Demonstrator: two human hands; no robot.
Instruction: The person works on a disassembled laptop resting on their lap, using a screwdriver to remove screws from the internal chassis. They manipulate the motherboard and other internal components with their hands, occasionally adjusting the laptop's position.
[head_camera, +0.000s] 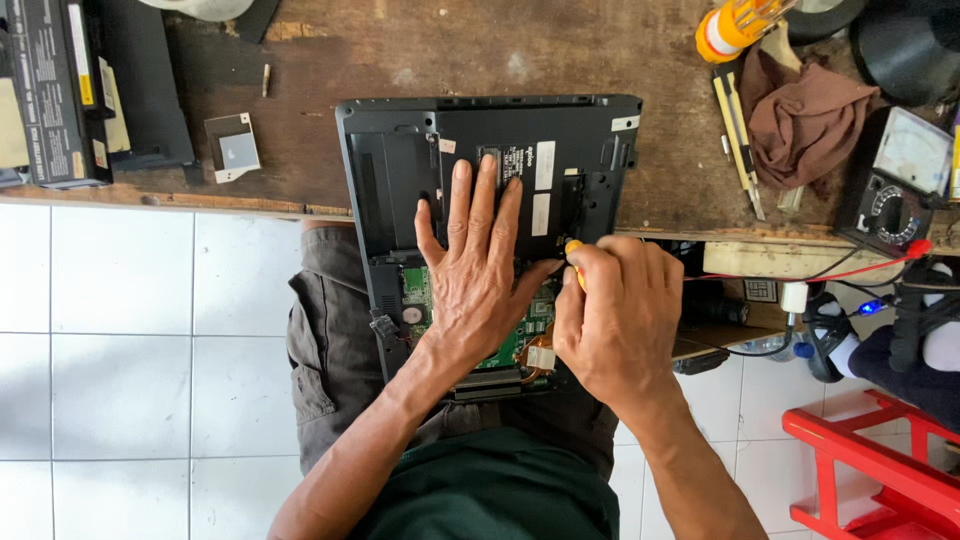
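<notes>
Head view: black laptop (520, 170), green board bared; left hand (475, 270) flat, right hand (615, 320) fingers gripping yellow screwdriver (574, 252).

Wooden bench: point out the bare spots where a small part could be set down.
Bare wood lies between the small grey square part and the laptop, and above the laptop. Right of it is crowded: brown cloth, multimeter. Left hand presses the laptop; right hand grips a yellow-handled screwdriver.
</notes>
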